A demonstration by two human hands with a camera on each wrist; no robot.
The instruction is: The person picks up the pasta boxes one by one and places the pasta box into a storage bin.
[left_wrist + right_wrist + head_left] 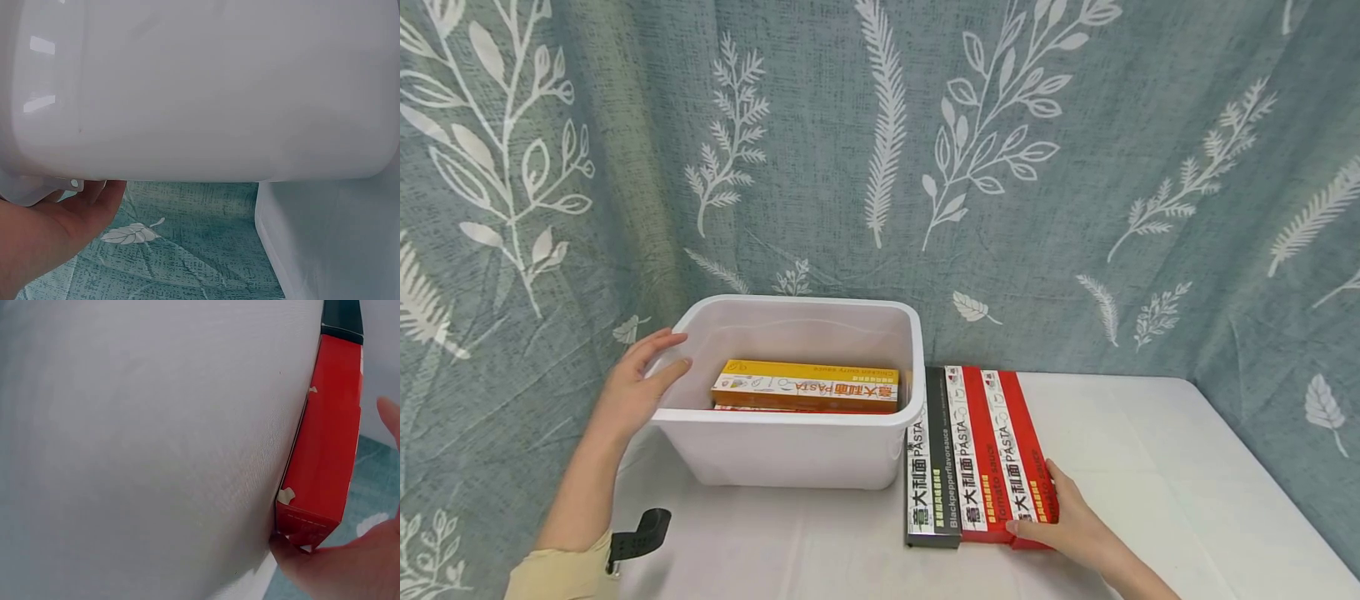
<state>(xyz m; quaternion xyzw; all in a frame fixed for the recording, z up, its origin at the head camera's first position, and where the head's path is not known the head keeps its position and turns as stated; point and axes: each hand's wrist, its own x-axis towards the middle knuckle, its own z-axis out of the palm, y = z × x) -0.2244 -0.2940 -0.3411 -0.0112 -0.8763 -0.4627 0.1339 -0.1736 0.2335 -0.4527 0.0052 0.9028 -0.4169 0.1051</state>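
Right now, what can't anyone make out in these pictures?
Head: most of whatever lies beneath the yellow box, hidden by the bin.
Left wrist: fingertips of the left hand, behind the bin.
Right wrist: much of the right hand, cut off by the right edge.

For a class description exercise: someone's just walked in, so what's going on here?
A person's left hand holds the left rim of a white bin, with a yellow pasta box visible inside. Their right hand touches the rightmost red pasta box, which lies on the white table beside another red box and a black one.
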